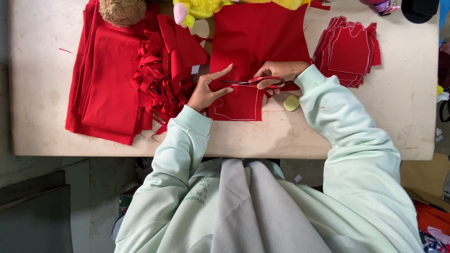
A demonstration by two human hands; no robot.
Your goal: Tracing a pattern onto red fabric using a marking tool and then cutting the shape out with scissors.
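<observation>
A strip of red cloth (255, 40) lies down the middle of the pale table (37, 93), with a chalk outline drawn on its near end (239, 105). My right hand (281, 72) grips red-handled scissors (255, 82), whose blades point left across the cloth. My left hand (208, 89) presses flat on the cloth's left edge, fingers spread, just beside the blade tips. Both arms wear pale green sleeves.
Folded red cloth (105, 79) and a heap of red scraps (159, 79) lie on the left. A stack of cut red pieces (349, 51) sits on the right. A yellow chalk block (291, 102) rests by my right wrist. Plush toys (123, 10) sit along the far edge.
</observation>
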